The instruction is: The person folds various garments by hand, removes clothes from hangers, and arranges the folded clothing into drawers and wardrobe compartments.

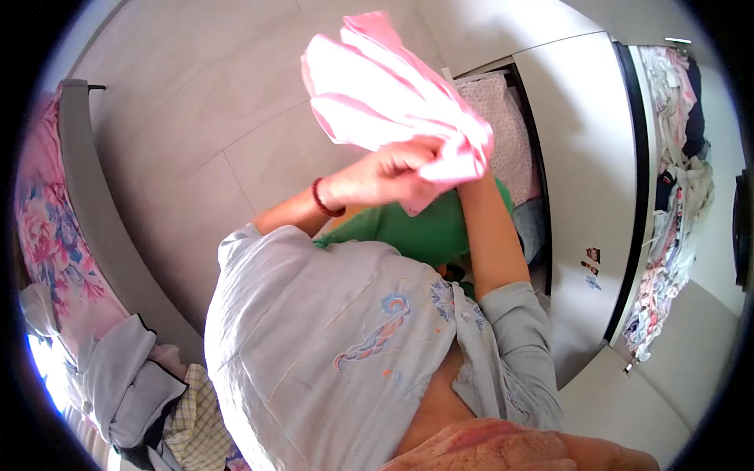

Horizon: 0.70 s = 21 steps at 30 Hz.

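A bright pink cloth [377, 98] is held up in front of me, its loose folds fanning up and to the left. My left hand [393, 174], below a dark red beaded bracelet, is closed on the bunched lower part of it. My right hand is covered by the gathered pink cloth, and only the wrist and forearm [491, 235] show below it. The fingers there are hidden. Green fabric [440, 231] lies beneath my hands, over my lap or legs.
At right, an open drawer [506, 118] holds folded clothes beside a white panel [589, 165]. Clothes fill a shelf [667, 228] at far right. To the left stands a grey bed frame [102, 180] with floral bedding [51, 228] and piled clothes [141, 385]. Tiled floor [188, 102] lies ahead.
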### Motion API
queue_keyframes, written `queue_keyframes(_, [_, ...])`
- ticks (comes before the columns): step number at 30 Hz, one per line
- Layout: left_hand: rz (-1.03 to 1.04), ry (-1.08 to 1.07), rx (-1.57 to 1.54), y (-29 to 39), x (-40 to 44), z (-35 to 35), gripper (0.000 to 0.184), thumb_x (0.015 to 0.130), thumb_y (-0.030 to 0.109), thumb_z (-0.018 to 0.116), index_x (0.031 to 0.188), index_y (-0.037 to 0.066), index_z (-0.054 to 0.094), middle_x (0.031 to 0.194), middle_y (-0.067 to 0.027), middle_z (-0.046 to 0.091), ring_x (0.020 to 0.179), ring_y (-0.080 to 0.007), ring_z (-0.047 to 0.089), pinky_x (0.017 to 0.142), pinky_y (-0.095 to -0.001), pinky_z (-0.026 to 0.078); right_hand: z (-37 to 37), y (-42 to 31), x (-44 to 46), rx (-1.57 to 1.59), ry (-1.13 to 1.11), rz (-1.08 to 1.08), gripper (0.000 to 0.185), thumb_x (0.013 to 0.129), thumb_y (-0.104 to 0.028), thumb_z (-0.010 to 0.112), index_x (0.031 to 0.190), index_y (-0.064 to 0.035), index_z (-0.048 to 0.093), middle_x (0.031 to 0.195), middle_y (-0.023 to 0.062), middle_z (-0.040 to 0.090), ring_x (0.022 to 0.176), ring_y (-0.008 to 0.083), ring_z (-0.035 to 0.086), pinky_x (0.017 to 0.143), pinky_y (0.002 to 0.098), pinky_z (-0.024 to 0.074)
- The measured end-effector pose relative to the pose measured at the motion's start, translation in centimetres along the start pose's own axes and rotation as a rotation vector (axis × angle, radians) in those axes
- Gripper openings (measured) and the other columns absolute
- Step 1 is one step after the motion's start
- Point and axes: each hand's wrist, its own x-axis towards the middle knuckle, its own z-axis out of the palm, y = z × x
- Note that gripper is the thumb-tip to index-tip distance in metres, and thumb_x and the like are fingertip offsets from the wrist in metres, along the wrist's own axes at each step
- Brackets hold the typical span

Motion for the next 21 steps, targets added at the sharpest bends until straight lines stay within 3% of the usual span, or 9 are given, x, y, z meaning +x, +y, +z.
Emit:
queue_keyframes(5, [-0.024,-0.161,0.309,0.2,0.3,2.1,0.009,0.070,-0.002,0.058,0.070,-0.003,0.050,0.080,-0.0097,0.052,0.071,-0.0194,0.051,0.061,-0.0297,0.041,5.0,-4.7,-2.7,0.092,0.454,-0.182,0.032,0.086,-0.011,0.052,0.116,-0.0005,0.054,0.107,0.0105,0.061,0.091,0.0193,0.062,0.079,0.0321,0.0526])
queue_keyframes(7, [-0.117,-0.157,0.484,1.0,0.3,1.5,0.010,0.063,-0.004,0.055,0.073,-0.003,0.053,0.076,-0.0123,0.055,0.069,-0.0225,0.054,0.060,-0.0324,0.043,2.6,-6.4,-3.0,-0.115,0.417,-0.357,0.025,0.084,-0.004,0.056,0.109,-0.0005,0.057,0.101,0.0082,0.063,0.087,0.0162,0.061,0.076,0.0292,0.0515])
queue_keyframes(9, [-0.189,-0.157,0.626,1.3,0.0,-0.5,0.018,0.069,0.006,0.054,0.085,-0.001,0.059,0.082,-0.0153,0.059,0.075,-0.0273,0.057,0.066,-0.0350,0.046,6.1,-9.5,-5.2,-0.338,0.381,-0.523,0.021,0.084,-0.003,0.057,0.105,-0.0003,0.058,0.096,0.0064,0.064,0.086,0.0136,0.060,0.077,0.0266,0.0493])
queue_keyframes(10, [-0.184,-0.094,0.748,1.3,-0.3,-1.7,0.021,0.072,0.009,0.052,0.089,0.001,0.061,0.085,-0.0162,0.061,0.079,-0.0285,0.058,0.069,-0.0371,0.046,6.7,-11.1,-6.3,-0.421,0.354,-0.549,0.021,0.083,-0.001,0.057,0.104,-0.0011,0.058,0.096,0.0062,0.064,0.086,0.0124,0.060,0.078,0.0258,0.0488])
queue_keyframes(11, [-0.423,0.035,0.903,1.4,-0.4,-2.6,0.021,0.075,0.012,0.054,0.092,0.002,0.062,0.090,-0.0167,0.061,0.086,-0.0288,0.059,0.073,-0.0375,0.047,7.3,-12.3,-7.0,-0.531,0.336,-0.626,0.028,0.080,-0.001,0.061,0.108,-0.0038,0.060,0.096,0.0029,0.064,0.085,0.0118,0.059,0.077,0.0253,0.0500])
queue_keyframes(13, [-0.386,0.346,1.059,1.8,-0.1,-3.9,0.031,0.082,0.021,0.057,0.106,0.001,0.059,0.104,-0.0172,0.061,0.098,-0.0275,0.058,0.081,-0.0358,0.046,8.4,-14.4,-9.1,-0.673,0.300,-0.648,0.026,0.079,0.001,0.061,0.106,-0.0018,0.060,0.093,0.0030,0.064,0.082,0.0103,0.058,0.078,0.0234,0.0477])
queue_keyframes(14, [-0.375,0.337,1.060,2.3,0.8,-3.8,0.031,0.082,0.021,0.057,0.106,0.001,0.059,0.104,-0.0172,0.061,0.098,-0.0275,0.058,0.081,-0.0358,0.046,9.5,-15.3,-10.0,-0.723,0.296,-0.655,0.026,0.079,0.002,0.061,0.105,-0.0008,0.060,0.092,0.0030,0.063,0.082,0.0100,0.058,0.078,0.0228,0.0469])
queue_keyframes(16, [-0.143,0.468,0.350,3.5,2.9,-3.4,0.050,0.085,0.027,0.059,0.126,0.000,0.044,0.124,-0.0189,0.050,0.118,-0.0255,0.046,0.096,-0.0353,0.039,11.1,-16.3,-11.5,-0.693,0.306,-0.681,0.028,0.078,0.004,0.058,0.106,0.0005,0.057,0.093,0.0035,0.062,0.084,0.0102,0.057,0.080,0.0228,0.0449])
queue_keyframes(21, [-0.115,0.265,-0.065,2.8,9.7,-2.9,0.064,0.084,0.029,0.063,0.132,-0.003,0.034,0.128,-0.0163,0.045,0.120,-0.0232,0.042,0.100,-0.0351,0.036,11.8,-17.7,-14.5,-0.734,0.146,-0.656,0.031,0.076,0.006,0.056,0.106,0.0013,0.055,0.097,0.0054,0.060,0.089,0.0111,0.055,0.083,0.0239,0.0438])
